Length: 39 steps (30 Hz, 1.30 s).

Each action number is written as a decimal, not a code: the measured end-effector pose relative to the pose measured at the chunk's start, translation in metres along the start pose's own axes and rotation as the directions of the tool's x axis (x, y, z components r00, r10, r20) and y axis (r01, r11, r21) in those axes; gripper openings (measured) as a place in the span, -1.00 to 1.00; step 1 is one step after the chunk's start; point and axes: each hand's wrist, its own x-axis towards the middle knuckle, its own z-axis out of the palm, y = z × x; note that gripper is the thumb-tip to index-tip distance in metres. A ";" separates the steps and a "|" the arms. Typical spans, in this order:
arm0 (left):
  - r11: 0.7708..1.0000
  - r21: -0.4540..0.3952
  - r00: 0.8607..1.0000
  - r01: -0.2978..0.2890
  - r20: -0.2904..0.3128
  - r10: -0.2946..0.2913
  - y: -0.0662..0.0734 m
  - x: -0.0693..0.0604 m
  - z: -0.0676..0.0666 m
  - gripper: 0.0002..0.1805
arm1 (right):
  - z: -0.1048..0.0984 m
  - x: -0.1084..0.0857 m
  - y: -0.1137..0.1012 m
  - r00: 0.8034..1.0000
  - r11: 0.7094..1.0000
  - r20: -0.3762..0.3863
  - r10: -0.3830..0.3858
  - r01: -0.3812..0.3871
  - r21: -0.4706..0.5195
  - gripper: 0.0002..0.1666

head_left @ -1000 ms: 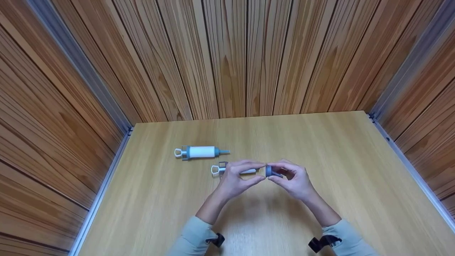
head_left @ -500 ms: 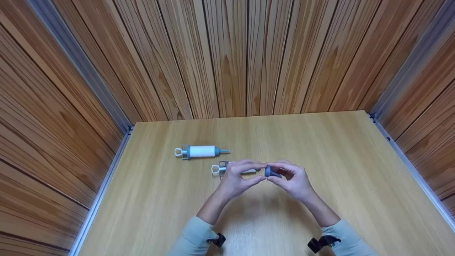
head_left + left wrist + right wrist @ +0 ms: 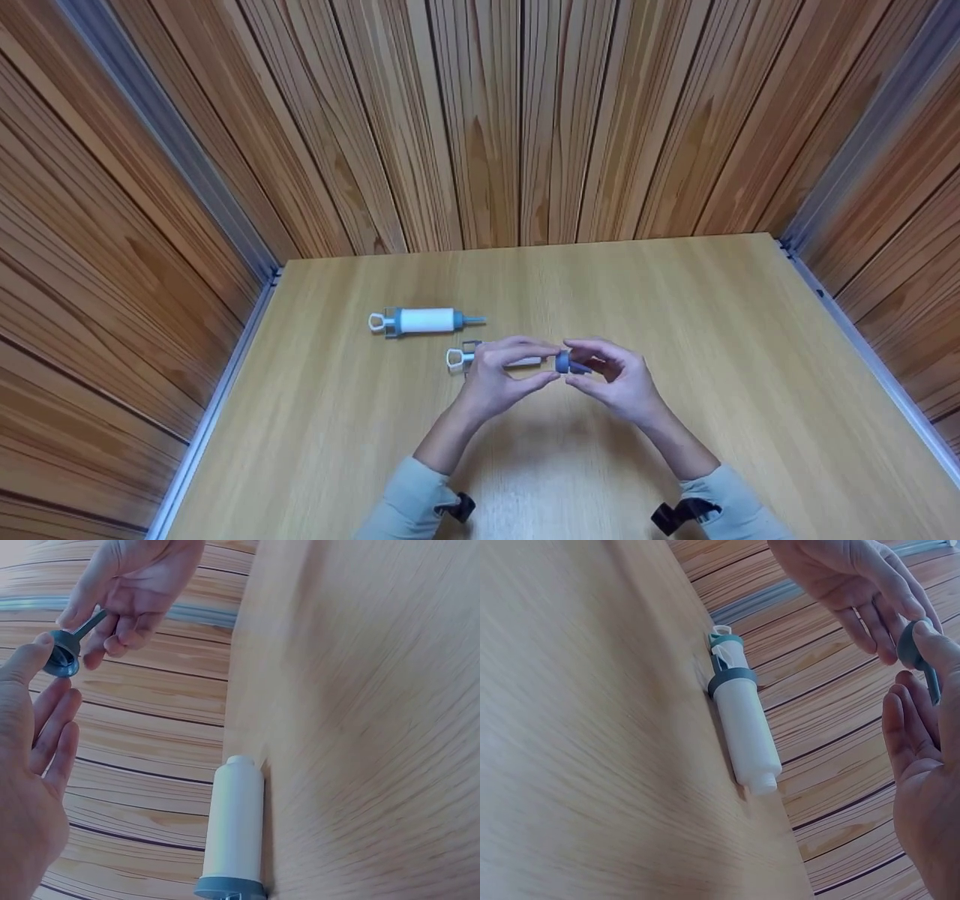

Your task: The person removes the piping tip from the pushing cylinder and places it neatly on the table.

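Note:
In the head view, my left hand (image 3: 504, 373) pinches a blue-grey syringe nozzle cap (image 3: 562, 363) between thumb and fingers. In the left wrist view, the cap's hollow round mouth (image 3: 64, 656) shows, and its thin spout (image 3: 90, 624) points toward the other hand. My right hand (image 3: 621, 376) is around the spout side, its thumb very close to the cap and its fingers apart. Beneath the left hand lies a white syringe (image 3: 746, 727) with a grey collar; its tip is bare. From above, the left hand partly hides it.
A second syringe (image 3: 427, 320), with its blue nozzle on, lies farther back on the wooden table (image 3: 660, 300). Wood-plank walls (image 3: 495, 127) and metal rails (image 3: 870, 322) border the tabletop.
The right fingers have loosened from the cap, and a small gap now shows beside it. The cap has shifted slightly left. The left hand and both syringes stay almost in place.

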 end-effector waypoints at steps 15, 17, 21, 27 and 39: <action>0.999 -0.015 0.998 -0.040 -0.056 0.039 -0.002 -0.003 -0.008 -0.71 | -0.007 -0.004 0.005 0.999 0.998 -0.002 -0.038 0.038 0.042 -0.54; 0.999 -0.018 0.997 -0.049 -0.062 0.048 -0.004 -0.003 -0.009 -0.70 | -0.007 -0.004 0.005 0.999 0.999 -0.010 -0.033 0.033 0.029 -0.56; 0.998 -0.027 0.996 -0.059 -0.073 0.057 -0.005 -0.004 -0.011 -0.70 | -0.007 -0.005 0.005 0.999 1.000 -0.023 -0.025 0.025 0.000 -0.59; 0.997 -0.056 0.995 -0.057 -0.082 0.052 -0.005 -0.005 -0.013 -0.71 | -0.006 -0.006 0.005 0.999 1.000 -0.035 -0.025 0.025 -0.013 -0.57; 0.997 -0.068 0.998 -0.034 -0.056 0.030 -0.007 -0.005 -0.012 -0.69 | -0.002 -0.006 0.004 0.998 1.000 -0.066 -0.005 0.004 -0.016 -0.66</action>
